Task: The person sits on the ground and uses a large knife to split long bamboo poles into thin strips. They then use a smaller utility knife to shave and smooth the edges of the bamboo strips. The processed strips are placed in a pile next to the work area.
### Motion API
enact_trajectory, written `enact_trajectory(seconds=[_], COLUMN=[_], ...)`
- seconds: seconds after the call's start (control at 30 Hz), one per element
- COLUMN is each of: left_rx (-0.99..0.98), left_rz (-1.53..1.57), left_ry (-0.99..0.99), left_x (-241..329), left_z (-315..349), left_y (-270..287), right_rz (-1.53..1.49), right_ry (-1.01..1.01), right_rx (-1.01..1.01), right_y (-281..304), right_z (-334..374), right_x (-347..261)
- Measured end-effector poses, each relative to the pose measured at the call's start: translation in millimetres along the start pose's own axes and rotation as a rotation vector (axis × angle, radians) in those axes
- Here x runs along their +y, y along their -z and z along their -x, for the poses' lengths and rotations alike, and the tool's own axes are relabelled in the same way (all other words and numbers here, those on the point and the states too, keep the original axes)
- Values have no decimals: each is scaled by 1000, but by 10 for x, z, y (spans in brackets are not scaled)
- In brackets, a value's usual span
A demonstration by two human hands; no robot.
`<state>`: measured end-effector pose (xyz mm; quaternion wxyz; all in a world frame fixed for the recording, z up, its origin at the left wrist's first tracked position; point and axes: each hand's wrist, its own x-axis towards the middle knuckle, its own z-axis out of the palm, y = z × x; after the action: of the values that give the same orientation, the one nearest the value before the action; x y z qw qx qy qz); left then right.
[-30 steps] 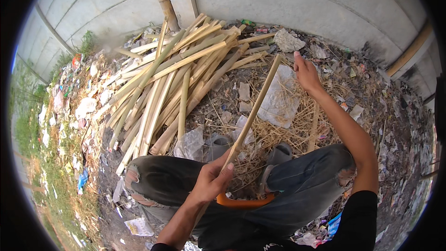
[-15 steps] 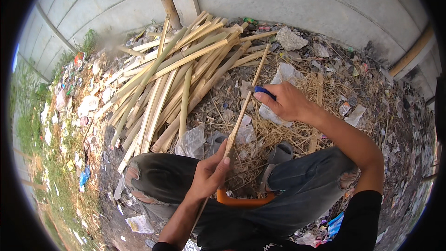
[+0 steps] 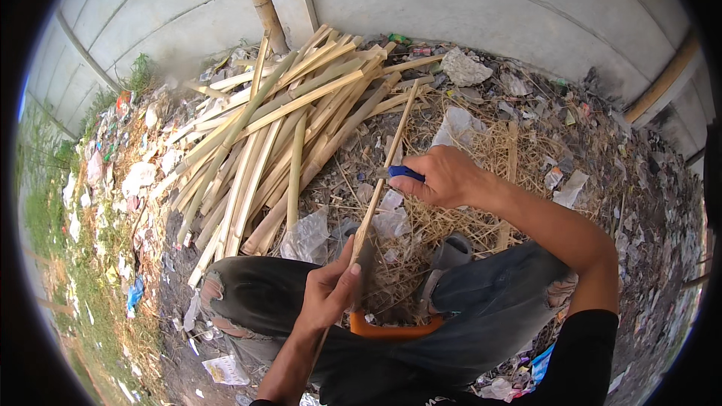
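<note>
Left hand (image 3: 325, 293) snug around a bamboo strip (image 3: 367, 219), right hand (image 3: 445, 177), toward half-past-one, tight round a blue-handled knife (image 3: 407, 173).

Blue-handled knife (image 3: 407, 173), right of the bamboo strip (image 3: 372, 209): I get only part of the handle on my remote feed, the rest sitting inside the right hand (image 3: 445, 177). Strip, lower length: partly hidden by the left hand (image 3: 327, 292); I cannot make out its end. Orange object (image 3: 395, 330), right of the strip's lower part: partly covered by trousers (image 3: 485, 297), kind unclear. Litter (image 3: 139, 174), far left of the strip: pieces too small to identify.
</note>
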<state>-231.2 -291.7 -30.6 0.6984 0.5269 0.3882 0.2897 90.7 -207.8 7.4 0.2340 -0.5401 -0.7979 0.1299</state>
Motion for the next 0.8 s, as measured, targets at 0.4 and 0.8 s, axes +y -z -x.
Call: enact_trajectory(seconds=[0.4,0.8], left_rx=[48,112], left_rz=[-283,-410], left_ry=[-146,-276], left_x=[-129,-217], left_z=[-44,-56], left_y=[-84,-38], right_rz=[-19,-20], right_ry=[-299,-260], right_rx=[178,18], right_y=[450,162], right_z=[102,20], right_x=[413,161])
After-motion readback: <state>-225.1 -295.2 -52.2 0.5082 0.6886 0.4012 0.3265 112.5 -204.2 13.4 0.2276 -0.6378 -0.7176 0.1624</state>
